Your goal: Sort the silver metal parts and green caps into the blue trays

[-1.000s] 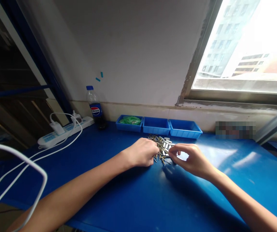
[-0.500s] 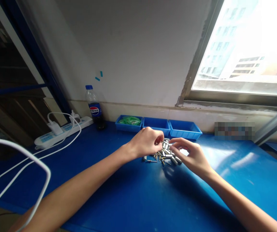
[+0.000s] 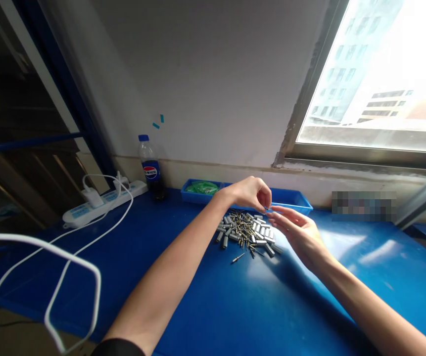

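Note:
My left hand (image 3: 252, 193) hovers above the back of a pile of metal parts, its thumb and fingers pinched together. My right hand (image 3: 298, 230) meets it from the right, fingertips closed and almost touching the left ones. Whatever small thing is between the fingertips is too small to name. Below lies the pile: short silver cylinders (image 3: 260, 242) and thin brass-coloured pins (image 3: 245, 225). One separate pin with a thicker silver end (image 3: 237, 258) rests just in front of it.
Blue bins (image 3: 293, 200) line the wall behind the pile; the left one holds a green bag (image 3: 202, 187). A cola bottle (image 3: 150, 170) stands further left, beside a white power strip (image 3: 105, 203). White cables (image 3: 97, 277) loop over the blue table (image 3: 205, 316).
My left hand has risen from the pile and moved right, to the right hand's fingertips. The right hand's fingers have closed. More of the pile shows, and the view has shifted slightly.

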A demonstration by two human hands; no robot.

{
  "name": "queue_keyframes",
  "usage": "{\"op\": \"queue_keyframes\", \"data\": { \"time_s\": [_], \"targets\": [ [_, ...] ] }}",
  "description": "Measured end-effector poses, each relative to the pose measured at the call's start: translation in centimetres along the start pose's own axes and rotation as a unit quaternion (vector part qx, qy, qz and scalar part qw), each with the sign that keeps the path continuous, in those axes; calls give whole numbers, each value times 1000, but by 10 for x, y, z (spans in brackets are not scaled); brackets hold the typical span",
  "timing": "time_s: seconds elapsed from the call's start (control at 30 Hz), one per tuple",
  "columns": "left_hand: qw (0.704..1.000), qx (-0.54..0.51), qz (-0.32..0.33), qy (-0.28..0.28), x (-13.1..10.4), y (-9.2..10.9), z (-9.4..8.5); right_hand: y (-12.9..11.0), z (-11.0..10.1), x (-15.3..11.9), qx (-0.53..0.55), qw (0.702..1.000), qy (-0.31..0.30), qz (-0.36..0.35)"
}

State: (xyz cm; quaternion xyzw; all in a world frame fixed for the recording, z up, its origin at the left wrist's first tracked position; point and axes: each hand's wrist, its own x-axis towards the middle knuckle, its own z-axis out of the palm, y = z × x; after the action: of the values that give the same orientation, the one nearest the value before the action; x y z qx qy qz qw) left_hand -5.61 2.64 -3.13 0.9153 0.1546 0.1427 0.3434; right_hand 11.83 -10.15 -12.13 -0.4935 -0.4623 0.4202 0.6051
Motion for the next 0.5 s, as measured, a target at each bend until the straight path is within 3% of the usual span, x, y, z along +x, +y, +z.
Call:
{"op": "queue_keyframes", "data": {
  "time_s": [0.17, 0.33, 0.4, 0.5],
  "targets": [
    [999, 37, -6, 30, -10, 1, 15, 6, -1, 5, -3, 1000, -12, -12],
    [983, 150, -53, 88, -33, 9, 19, 13, -4, 10, 14, 1000, -11, -10],
    [980, 171, -75, 62, -42, 13, 18, 14, -7, 12, 4, 1000, -3, -23],
    [984, 157, -74, -31, -52, 19, 19, 13, -11, 13, -4, 1000, 14, -24]
  ]
}}
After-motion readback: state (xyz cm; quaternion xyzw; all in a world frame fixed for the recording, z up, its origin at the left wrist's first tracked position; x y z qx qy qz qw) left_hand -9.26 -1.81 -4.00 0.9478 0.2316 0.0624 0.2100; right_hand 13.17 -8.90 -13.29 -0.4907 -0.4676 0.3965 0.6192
